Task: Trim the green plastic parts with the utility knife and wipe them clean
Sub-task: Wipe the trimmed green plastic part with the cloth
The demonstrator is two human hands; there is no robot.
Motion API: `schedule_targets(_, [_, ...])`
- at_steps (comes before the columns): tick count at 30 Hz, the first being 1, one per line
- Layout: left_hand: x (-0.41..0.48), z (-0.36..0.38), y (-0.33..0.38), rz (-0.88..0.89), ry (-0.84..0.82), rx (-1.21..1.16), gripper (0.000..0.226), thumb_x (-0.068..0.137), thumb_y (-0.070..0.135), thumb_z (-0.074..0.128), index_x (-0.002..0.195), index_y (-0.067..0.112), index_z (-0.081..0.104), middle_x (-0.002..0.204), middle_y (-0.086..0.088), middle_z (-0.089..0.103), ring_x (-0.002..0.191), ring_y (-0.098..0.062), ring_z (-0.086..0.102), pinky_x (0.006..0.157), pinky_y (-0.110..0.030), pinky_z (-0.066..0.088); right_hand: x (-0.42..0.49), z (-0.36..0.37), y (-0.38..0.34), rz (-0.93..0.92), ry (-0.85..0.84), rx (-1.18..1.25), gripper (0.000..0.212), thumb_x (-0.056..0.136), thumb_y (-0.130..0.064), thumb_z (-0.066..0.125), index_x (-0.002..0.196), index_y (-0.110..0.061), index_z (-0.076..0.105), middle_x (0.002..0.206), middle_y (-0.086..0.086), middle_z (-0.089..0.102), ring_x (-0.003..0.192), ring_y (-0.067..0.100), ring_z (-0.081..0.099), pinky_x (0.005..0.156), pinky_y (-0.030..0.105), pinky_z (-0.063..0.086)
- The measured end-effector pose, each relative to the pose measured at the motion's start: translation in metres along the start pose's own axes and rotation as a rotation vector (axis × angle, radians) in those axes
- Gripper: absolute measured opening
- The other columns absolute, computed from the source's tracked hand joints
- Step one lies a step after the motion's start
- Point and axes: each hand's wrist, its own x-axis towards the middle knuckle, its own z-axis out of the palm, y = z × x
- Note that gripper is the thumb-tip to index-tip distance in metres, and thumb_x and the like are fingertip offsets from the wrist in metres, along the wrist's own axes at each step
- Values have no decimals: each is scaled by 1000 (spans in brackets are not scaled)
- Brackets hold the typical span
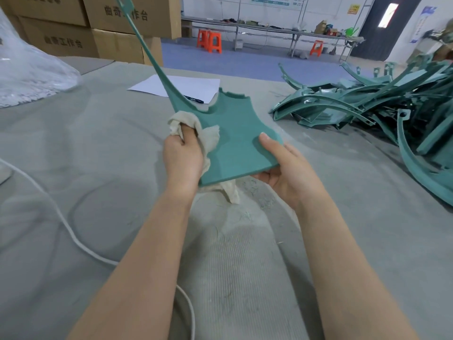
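Left hand [182, 163], fingers bunching a beige cloth [210, 137] against the green plastic part [235, 146], right hand [286, 173] pinching its corner, matte flat panel, notched far edge, long thin arm, above the tabletop [98, 168]

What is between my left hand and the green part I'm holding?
Only the cloth. Your left hand grips it bunched against the left edge of the part, as wiping needs. Your right hand holds the near right corner directly, thumb on top. Nothing else visible is in the way.
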Motion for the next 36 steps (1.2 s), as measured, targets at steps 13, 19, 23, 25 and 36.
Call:
schedule_targets(13, [-5, -2, 17, 338, 301, -130, 25, 101, 10, 30, 84, 27, 35, 82, 11, 46, 74, 4, 48, 71, -9, 37, 2, 5, 3, -153, 79, -268, 9, 99, -14, 52, 99, -18, 60, 98, 3, 67, 87, 15, 64, 80, 38, 57])
schedule_targets(19, [22, -23, 27, 48, 343, -426, 33, 101, 13, 37, 68, 18, 38, 66, -4, 42, 61, -22, 44, 57, -29, 41, -3, 3, -2, -167, -33, -297, 15, 98, -11, 53, 96, -21, 64, 87, -4, 70, 76, 9, 64, 66, 27, 56])
schedule_targets(23, [28, -30, 18, -193, 40, -100, 24, 92, 12, 43, 69, 11, 51, 56, -10, 40, 49, -20, 37, 42, -20, 31, -5, -12, -15, -209, 71, -211, 15, 95, -8, 53, 97, -14, 67, 82, -2, 71, 71, 10, 65, 62, 23, 51])
schedule_targets(25, [22, -26, 12, -150, 24, -40, 19, 92, 17, 45, 80, 7, 56, 68, -16, 50, 62, -23, 43, 53, -31, 39, -4, -19, -19, -208, 212, -140, 14, 95, -10, 54, 94, -15, 66, 79, -4, 71, 70, 8, 65, 66, 28, 53])
schedule_targets(36, [-36, 24, 24, 365, -299, -24, 14, 92, 6, 50, 104, 12, 53, 106, -10, 58, 97, -21, 59, 85, -29, 49, 7, 26, 21, -191, 206, -385, 16, 94, -7, 52, 87, -21, 56, 88, 12, 61, 82, 27, 59, 76, 46, 53])
